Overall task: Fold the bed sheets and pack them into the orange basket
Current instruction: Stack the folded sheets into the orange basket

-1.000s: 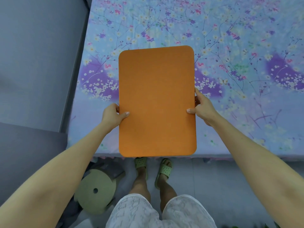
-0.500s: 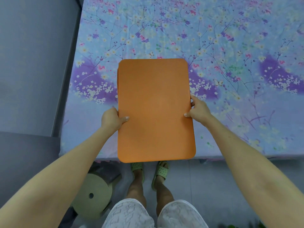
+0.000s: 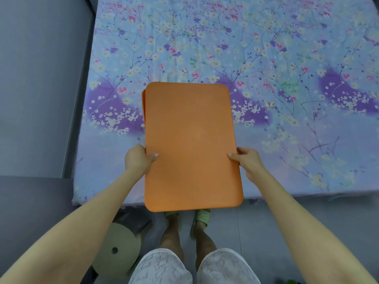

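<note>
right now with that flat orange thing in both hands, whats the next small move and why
Probably lower the orange basket onto the floral bed sheet and let go. The left hand and right hand pinch its side edges, so neither is free, and the sheet lies spread out, unfolded.

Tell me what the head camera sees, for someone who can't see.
The left hand and right hand grip a flat orange panel by its side edges above a bed's flowery blue sheet. Green sandals and a round stool show on the floor.
</note>
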Demonstrator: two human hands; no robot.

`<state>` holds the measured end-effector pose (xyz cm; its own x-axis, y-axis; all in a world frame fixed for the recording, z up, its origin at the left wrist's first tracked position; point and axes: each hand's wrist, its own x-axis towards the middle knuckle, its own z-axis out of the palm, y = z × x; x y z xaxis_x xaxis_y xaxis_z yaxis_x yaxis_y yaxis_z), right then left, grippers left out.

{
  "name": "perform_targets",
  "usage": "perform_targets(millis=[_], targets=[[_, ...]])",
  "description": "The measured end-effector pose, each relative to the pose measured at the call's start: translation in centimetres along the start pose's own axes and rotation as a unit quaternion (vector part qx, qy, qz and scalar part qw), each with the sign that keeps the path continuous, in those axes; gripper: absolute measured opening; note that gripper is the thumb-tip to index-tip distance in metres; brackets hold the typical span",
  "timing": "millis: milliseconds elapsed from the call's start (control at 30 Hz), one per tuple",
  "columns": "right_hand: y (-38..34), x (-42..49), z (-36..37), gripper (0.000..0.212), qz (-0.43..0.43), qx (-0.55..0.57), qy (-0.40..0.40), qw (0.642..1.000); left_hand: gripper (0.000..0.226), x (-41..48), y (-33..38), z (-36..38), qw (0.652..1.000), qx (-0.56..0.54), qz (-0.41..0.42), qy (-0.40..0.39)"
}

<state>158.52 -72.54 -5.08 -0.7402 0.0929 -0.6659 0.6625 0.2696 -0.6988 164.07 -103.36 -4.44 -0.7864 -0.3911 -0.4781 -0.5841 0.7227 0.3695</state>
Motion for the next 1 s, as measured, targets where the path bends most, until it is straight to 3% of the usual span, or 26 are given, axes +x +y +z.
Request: perform_targets(millis=[100,267,600,700,800,900,933,1000], targets=[[1.9,-1.4,-0.6,0.024,-0.035,-0.084,-0.030,0.995,0.048,-0.1,-0.2,-0.2,1.000,0.005,0.005,0.004],[2.7,-1.9,-0.3,0.015,-0.121,-0.163,-0.014,0.979,0.047,0.1,-0.6,-0.3,1.000,-0.004,0.006,0.010],[2.9,-0.3,0.1,0.023,-0.116,-0.083,-0.039,0.989,0.038,0.7,-1.3,0.3,0.992,-0.108,-0.060,0.002],[4.1,-0.7,-0.1,0.029,-0.130,-0.131,-0.034,0.982,0.043,-1.3,-1.4,1.6,0.996,-0.061,-0.059,0.012],[4.7,-0.7,0.2,0.038,-0.139,-0.192,-0.019,0.971,0.043,-3.3,-1.9,1.9,0.995,-0.031,-0.061,-0.070],[4.9,-0.6,0.8,0.039,-0.148,-0.254,0.003,0.956,0.039,-6.3,-3.8,1.7,0.961,-0.124,-0.143,-0.203],[5.2,-0.7,1.2,0.039,-0.154,-0.264,0.020,0.952,0.037,-7.6,-4.3,2.0,0.942,-0.180,-0.175,-0.223],[5.8,-1.3,2.0,0.038,-0.164,-0.270,0.073,0.946,0.030,-9.7,-4.8,3.2,0.922,-0.278,-0.195,-0.184]])
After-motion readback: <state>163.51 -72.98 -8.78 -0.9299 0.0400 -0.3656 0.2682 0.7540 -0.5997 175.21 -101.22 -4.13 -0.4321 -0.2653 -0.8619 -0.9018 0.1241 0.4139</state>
